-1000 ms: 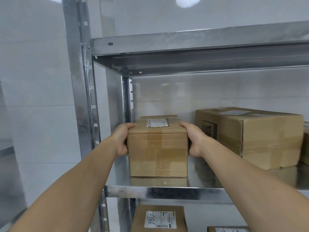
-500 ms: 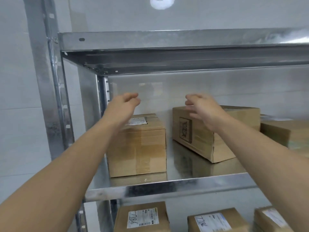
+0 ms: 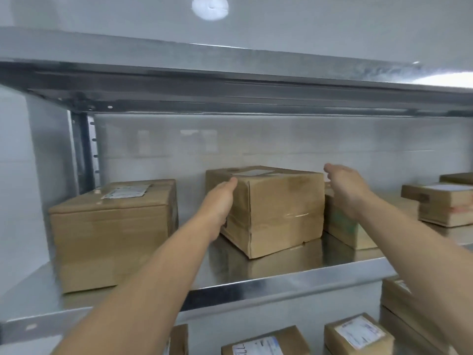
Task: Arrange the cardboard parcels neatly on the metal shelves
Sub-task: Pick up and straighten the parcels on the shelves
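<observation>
A skewed middle parcel [image 3: 284, 211] stands on the metal shelf [image 3: 281, 283], turned at an angle to the shelf's front edge. My left hand [image 3: 220, 201] lies with straight fingers against its left face near the top corner. My right hand [image 3: 345, 188] hovers open at its right top corner; contact is unclear. The left parcel [image 3: 112, 234] with a white label stands squarely near the shelf's left post. Behind my right hand a further parcel [image 3: 343, 226] is partly hidden.
A small parcel [image 3: 445, 203] sits at the shelf's right end. The upper shelf [image 3: 230, 80] hangs low overhead. Several labelled parcels [image 3: 358, 334] lie on the shelf below. A steel upright [image 3: 87, 149] stands at the back left.
Both hands let go of the left parcel, lifted, and moved right to the angled middle parcel. The view has shifted right as well.
</observation>
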`<state>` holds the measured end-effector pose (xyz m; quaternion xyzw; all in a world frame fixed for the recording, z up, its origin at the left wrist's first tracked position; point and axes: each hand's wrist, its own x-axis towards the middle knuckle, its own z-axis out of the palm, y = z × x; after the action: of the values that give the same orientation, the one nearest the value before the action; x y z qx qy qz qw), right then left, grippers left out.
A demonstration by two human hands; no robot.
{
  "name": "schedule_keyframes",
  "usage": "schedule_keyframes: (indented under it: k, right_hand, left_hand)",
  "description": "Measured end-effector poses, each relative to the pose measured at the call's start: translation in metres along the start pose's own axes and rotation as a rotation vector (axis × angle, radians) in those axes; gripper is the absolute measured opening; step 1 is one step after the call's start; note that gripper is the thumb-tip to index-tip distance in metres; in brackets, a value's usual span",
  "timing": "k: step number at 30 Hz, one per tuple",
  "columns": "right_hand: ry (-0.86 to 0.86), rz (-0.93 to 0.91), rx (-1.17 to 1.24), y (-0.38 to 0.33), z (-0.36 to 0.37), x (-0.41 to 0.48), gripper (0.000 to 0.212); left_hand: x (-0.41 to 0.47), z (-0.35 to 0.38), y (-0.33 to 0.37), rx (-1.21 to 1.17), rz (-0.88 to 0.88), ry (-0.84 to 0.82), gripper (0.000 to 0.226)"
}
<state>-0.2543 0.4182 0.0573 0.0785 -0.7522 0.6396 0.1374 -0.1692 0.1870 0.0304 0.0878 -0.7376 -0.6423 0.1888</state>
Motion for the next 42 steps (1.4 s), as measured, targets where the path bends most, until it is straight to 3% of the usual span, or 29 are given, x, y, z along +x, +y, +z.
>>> schedule_keyframes:
  k: [3,6,8,10,12,15,19,24,42]
  right_hand:
    - [-0.082,0.053,0.073,0.019,0.000,0.019,0.054]
    - [-0.148,0.081,0.141,0.036,0.002,0.038,0.061]
    - [-0.169,0.084,0.175,0.042,0.003,0.047,0.059]
    - [-0.169,0.088,0.201,0.047,0.004,0.053,0.058]
    - [-0.192,0.110,0.229,0.051,0.003,0.059,0.058]
    - [-0.214,0.137,0.265,0.055,0.001,0.068,0.056]
    - [-0.254,0.175,0.307,0.057,0.000,0.076,0.036]
    - [-0.281,0.221,0.439,0.063,0.002,0.077,0.041]
    - [-0.468,0.259,0.361,0.065,0.014,0.058,0.028]
  left_hand:
    - [0.018,0.012,-0.019,-0.057,-0.029,0.060,0.096]
    - [0.033,0.023,-0.034,-0.141,-0.034,0.109,0.107]
    - [0.024,0.033,-0.029,-0.178,-0.049,0.129,0.096]
    - [0.017,0.042,-0.025,-0.201,-0.055,0.149,0.064]
    - [0.016,0.051,-0.025,-0.219,-0.059,0.174,0.052]
    - [0.011,0.058,-0.020,-0.223,-0.050,0.249,0.048]
    - [0.009,0.054,-0.020,-0.218,-0.069,0.333,0.045]
    - [0.010,0.027,-0.026,-0.226,-0.085,0.313,0.057]
    - [-0.009,0.001,-0.011,-0.211,-0.155,0.309,0.053]
